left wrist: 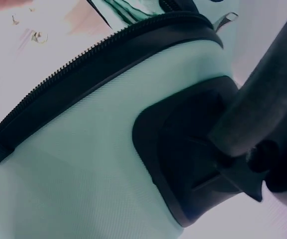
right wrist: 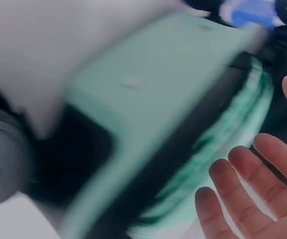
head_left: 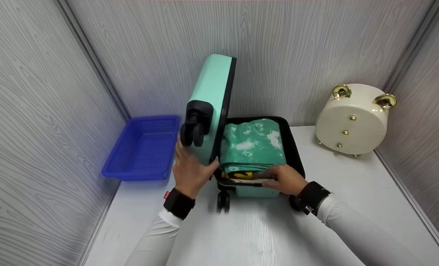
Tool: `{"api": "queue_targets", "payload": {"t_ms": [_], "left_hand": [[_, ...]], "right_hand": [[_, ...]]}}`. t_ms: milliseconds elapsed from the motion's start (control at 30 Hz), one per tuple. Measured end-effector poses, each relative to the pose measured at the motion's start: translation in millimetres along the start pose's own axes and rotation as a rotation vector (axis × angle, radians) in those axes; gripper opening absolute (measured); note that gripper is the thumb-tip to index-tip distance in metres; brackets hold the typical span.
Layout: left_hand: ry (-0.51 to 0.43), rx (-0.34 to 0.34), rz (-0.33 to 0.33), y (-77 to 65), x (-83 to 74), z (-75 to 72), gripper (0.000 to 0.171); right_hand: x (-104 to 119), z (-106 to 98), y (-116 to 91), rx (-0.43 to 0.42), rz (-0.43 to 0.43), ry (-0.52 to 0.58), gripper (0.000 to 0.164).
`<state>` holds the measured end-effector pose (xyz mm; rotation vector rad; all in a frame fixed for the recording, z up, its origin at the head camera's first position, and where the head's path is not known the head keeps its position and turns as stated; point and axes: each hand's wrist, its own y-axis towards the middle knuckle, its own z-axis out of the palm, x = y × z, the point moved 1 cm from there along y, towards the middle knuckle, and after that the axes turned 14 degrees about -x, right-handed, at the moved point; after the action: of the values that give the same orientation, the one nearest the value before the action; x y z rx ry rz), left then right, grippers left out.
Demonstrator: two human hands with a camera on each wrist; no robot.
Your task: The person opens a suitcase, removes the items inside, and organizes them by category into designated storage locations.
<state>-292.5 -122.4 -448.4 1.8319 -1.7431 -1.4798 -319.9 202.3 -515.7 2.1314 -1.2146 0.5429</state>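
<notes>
A mint-green suitcase stands open on the white surface, its lid [head_left: 213, 77] tilted up on the left. My left hand [head_left: 191, 171] holds the lid low down, thumb at the black zip rim and fingers behind the shell. A black wheel [head_left: 193, 125] sticks out just above that hand. In the suitcase base [head_left: 296, 151] lies a folded green-and-white tie-dye cloth [head_left: 254, 144]. Under its near edge shows a yellow-and-black item [head_left: 242, 175]. My right hand [head_left: 287, 180] is at the base's near rim, beside the cloth; its fingers [right wrist: 262, 184] look straight in the right wrist view.
A blue plastic basket [head_left: 110, 168] stands to the left of the suitcase. At the back right sits a cream rounded case [head_left: 352, 133] with gold ring handles and gold studs. Wood-grain panels [head_left: 278, 44] enclose the back and both sides.
</notes>
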Motion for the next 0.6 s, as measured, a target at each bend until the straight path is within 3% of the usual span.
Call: {"api": "queue_targets", "payload": {"t_ms": [167, 300, 467, 600], "left_hand": [[-0.065, -0.013, -0.025, 0.3, 9.4, -0.5, 0.125], [-0.078, -0.043, -0.007, 1.3, 13.2, -2.5, 0.126], [-0.091, -0.056, 0.008, 2.8, 14.1, -4.6, 0.125], [-0.103, -0.039, -0.029, 2.5, 16.2, -6.4, 0.125]], "right_hand": [[-19, 17, -16, -0.028, -0.042, -0.086, 0.020], [-24, 24, -25, -0.067, -0.097, -0.104, 0.006], [-22, 25, -30, -0.107, -0.114, -0.089, 0.006], [-22, 23, -34, -0.125, -0.104, -0.104, 0.007]]}}
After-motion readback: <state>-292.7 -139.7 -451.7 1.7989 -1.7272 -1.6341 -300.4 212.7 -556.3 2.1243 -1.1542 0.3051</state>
